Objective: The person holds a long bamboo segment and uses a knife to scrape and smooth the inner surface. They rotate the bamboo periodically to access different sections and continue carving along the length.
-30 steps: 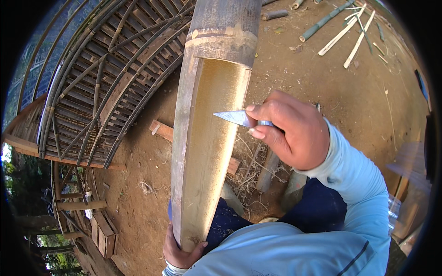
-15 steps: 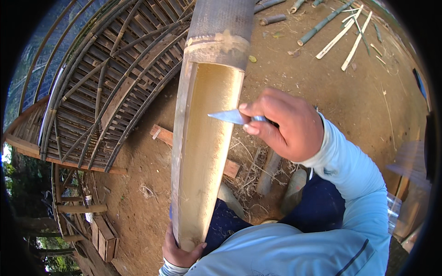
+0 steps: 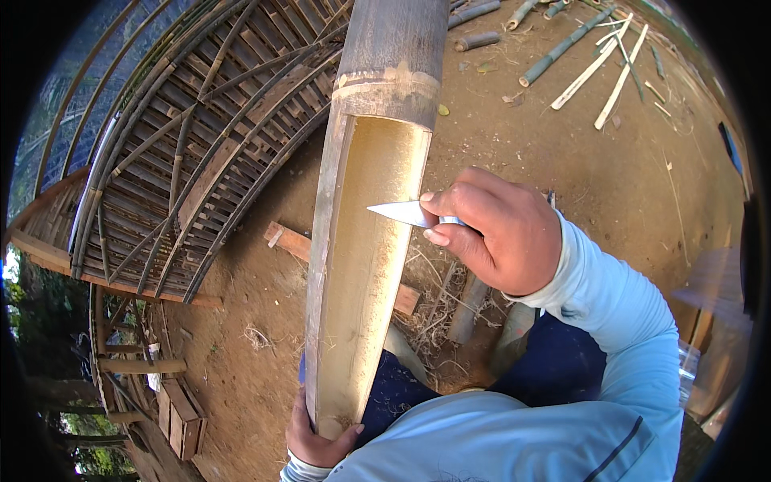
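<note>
Bamboo tube: a thick grey-brown bamboo tube [image 3: 357,265] is running from the top of the view down to the person's lap, its near end lying in the left hand [image 3: 318,438].
Opening: a long opening [image 3: 381,157] is already showing in the upper face, stretching from just under the node ring [image 3: 387,90] to the near end and baring a pale yellow inner wall — that cut is looking done.
Grainy strip: the inner wall by the right-hand rim is looking speckled and rough, so it is not appearing finished; how much is remaining, the view is not making clear.
Knife: a short, pointed knife [image 3: 395,213] is crossing the right-hand rim, its tip pointing left over the opening; whether the blade is touching, I am not able to tell.
Right fingers: thumb and forefinger of the right hand [image 3: 506,233] are pinching the knife near the blade, the others curling in closely.
Left fingers: they are wrapping the tube's near end, the thumb lying over its lip.
Change since half a second ago: the tube's ring and the knife are sitting slightly lower and further right in view, and the blade is catching more light — the left hand's grip is looking the same.
</note>
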Available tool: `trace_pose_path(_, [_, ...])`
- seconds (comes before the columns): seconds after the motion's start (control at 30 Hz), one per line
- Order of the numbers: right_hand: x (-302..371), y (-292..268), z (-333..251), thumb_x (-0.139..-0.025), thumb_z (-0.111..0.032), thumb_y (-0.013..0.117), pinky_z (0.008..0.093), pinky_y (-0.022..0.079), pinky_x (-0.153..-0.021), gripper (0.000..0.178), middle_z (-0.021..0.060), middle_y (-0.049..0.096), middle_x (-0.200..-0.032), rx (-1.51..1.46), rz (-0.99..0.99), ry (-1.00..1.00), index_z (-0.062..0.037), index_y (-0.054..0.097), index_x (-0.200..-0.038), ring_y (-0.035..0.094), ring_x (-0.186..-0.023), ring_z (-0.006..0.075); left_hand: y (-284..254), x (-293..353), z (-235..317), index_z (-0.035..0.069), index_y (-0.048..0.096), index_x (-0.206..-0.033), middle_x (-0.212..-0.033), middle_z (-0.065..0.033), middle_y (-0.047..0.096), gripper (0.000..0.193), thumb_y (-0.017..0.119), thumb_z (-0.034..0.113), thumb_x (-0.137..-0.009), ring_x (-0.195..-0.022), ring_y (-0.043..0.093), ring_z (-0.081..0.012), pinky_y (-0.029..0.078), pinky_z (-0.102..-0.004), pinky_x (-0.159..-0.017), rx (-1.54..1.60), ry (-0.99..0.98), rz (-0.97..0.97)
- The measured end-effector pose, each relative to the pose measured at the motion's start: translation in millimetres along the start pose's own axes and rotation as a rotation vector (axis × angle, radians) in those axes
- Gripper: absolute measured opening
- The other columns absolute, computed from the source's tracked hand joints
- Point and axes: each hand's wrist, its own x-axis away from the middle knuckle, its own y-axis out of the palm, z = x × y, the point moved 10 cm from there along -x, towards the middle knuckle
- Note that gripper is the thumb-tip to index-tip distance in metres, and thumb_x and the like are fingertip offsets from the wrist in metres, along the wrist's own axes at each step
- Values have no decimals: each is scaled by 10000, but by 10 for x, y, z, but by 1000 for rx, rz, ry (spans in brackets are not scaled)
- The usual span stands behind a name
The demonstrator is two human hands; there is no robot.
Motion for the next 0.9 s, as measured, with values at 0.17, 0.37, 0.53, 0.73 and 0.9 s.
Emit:
trace_pose_path(0.17, [-25,-95,33,-940,-234,619,389,498,-594,161,124,618,-835,-22,61,0,-86,598,-997,635,-697,303,-7,24,12,-61,359,-1405,-1158,-202,631,1035,903,183,-559,-1049,644,-283,502,-374,-934,-26,24,11])
trace_pose_path(0.37, [-97,-205,164,-936,-209,622,402,503,-615,163,138,620,-818,-25,174,-22,-59,597,-996,636,-719,338,-7,-2,73,-69,366,-1396,-1142,-209,637,1023,900,200,-566,-1035,655,-302,508,-381,-916,-92,53,5])
trace_pose_path(0.53, [-68,-136,201,-968,-290,578,409,501,-600,235,140,621,-794,-36,53,28,-56,594,-972,627,-676,315,-10,46,17,-77,366,-1390,-1126,-217,644,1025,904,205,-563,-1030,659,-311,510,-380,-912,-51,51,37])
trace_pose_path(0.73, [-67,-107,162,-967,-255,583,403,513,-622,207,142,641,-833,-43,-8,8,-49,593,-961,632,-695,317,-13,14,35,-75,356,-1402,-1153,-209,639,1043,909,185,-557,-1061,646,-295,502,-382,-936,-47,7,4])
trace_pose_path(0.9, [-92,-141,98,-943,-179,610,410,516,-656,145,143,652,-870,-72,94,-28,-38,579,-954,647,-763,344,-20,25,18,-70,357,-1402,-1183,-212,624,1044,913,199,-561,-1088,633,-293,490,-383,-956,-53,28,10])
